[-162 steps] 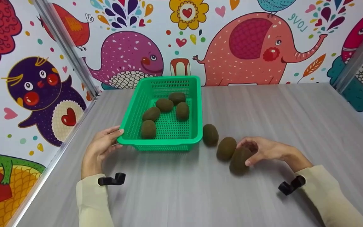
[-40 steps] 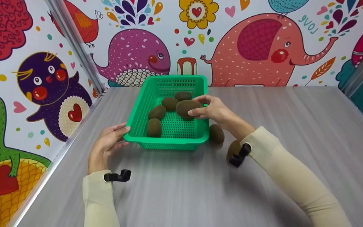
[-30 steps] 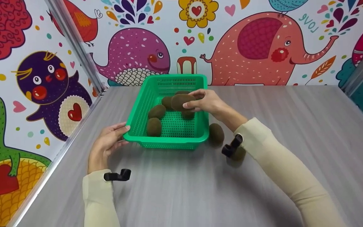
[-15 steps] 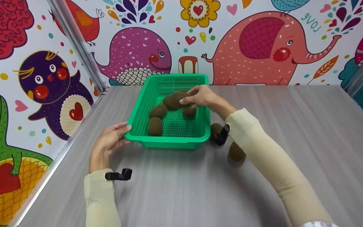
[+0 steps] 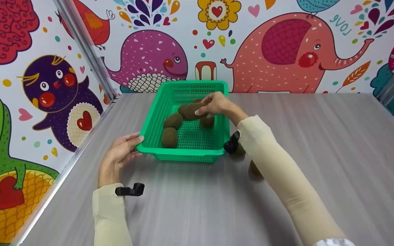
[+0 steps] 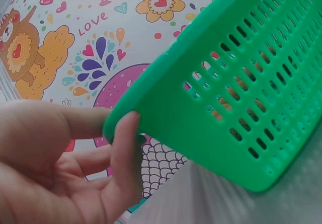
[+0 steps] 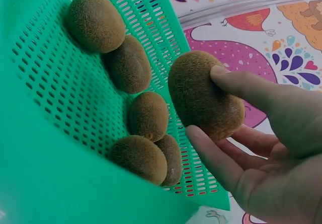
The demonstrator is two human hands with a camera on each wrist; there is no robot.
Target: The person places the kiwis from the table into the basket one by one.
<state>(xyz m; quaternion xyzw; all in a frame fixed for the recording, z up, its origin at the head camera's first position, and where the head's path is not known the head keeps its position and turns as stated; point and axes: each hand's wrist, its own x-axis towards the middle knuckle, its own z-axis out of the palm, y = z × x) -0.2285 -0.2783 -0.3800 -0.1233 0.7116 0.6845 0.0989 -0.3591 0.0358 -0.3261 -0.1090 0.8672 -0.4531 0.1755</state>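
A green plastic basket (image 5: 183,152) with slotted walls stands on the table. My left hand (image 5: 119,154) pinches its rim at the near left corner, thumb on one side and fingers under the edge, as the left wrist view also shows. Inside the basket my right hand (image 5: 218,104) holds a brown fuzzy kiwi (image 7: 201,93) between thumb and fingers, above other kiwis. Several kiwis (image 5: 170,137) lie on the basket floor, mostly along the left side and far end. The held kiwi and my hand partly cover some of them in the head view.
Two more kiwis lie on the table right of the basket: one kiwi (image 5: 240,152) close by its near right corner, another kiwi (image 5: 255,172) partly behind my right sleeve. Walls printed with cartoon animals (image 5: 275,51) rise behind and to the left of the grey table (image 5: 190,205).
My right hand has taken one kiwi from the row on the table, carried it left over the basket, and lowered it a little among the others. My left hand stays at the rim.
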